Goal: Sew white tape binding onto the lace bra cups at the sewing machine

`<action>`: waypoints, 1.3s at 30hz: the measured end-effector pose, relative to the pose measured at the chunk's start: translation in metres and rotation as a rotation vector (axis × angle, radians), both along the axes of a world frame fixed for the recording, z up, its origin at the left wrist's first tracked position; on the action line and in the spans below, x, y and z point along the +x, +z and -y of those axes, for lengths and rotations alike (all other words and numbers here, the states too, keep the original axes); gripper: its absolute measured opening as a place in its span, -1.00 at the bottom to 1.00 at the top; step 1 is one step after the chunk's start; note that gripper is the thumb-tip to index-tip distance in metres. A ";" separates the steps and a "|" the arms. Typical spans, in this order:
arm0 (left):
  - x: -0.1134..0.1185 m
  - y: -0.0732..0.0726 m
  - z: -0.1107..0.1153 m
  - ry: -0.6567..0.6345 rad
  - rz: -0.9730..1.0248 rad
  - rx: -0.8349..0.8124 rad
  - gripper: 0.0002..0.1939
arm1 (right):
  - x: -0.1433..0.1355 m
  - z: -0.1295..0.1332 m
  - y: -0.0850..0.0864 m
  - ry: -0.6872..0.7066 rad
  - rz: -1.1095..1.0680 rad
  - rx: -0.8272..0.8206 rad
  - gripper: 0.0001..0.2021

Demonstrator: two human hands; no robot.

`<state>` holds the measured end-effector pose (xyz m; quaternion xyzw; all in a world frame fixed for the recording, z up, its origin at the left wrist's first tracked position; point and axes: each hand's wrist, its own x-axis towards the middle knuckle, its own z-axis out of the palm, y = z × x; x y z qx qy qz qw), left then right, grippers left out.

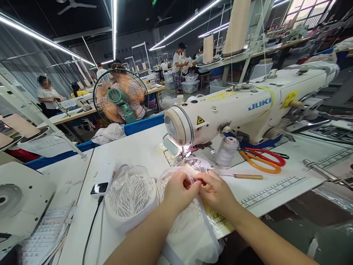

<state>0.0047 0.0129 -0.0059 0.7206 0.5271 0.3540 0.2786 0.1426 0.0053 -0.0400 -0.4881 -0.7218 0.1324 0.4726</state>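
Note:
A white lace bra [131, 194] lies across the front of the sewing table, its mesh part hanging over the edge. My left hand [180, 189] is closed, pinching the bra's edge between thumb and fingers. Close against it, my right hand [215, 190] also pinches the edge; the exact spot is hidden by the fingers. A small whitish tag [203, 170] shows just above the right fingers. Both hands are in front of the needle area of a white sewing machine [216, 117].
Right of the hands lie a wooden-handled tool [249, 176], orange-and-red-handled scissors [260, 160] and a thread cone [227, 151]. A small white device [99, 188] with a cable lies left of the bra. Behind the table stand a large fan [120, 96] and a person [178, 66].

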 end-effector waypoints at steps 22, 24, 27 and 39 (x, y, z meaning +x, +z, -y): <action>-0.003 -0.004 -0.009 -0.111 0.525 -0.366 -0.85 | 0.001 -0.001 0.007 0.018 0.014 -0.205 -0.79; -0.002 -0.005 -0.009 -0.102 0.520 -0.349 -0.85 | 0.002 -0.001 0.007 0.028 0.022 -0.205 -0.80; -0.002 -0.007 -0.010 -0.088 0.525 -0.339 -0.85 | 0.002 -0.002 0.006 0.047 0.028 -0.202 -0.80; -0.004 -0.001 -0.007 -0.162 0.541 -0.334 -0.75 | 0.001 -0.001 0.009 0.003 -0.119 -0.257 -0.84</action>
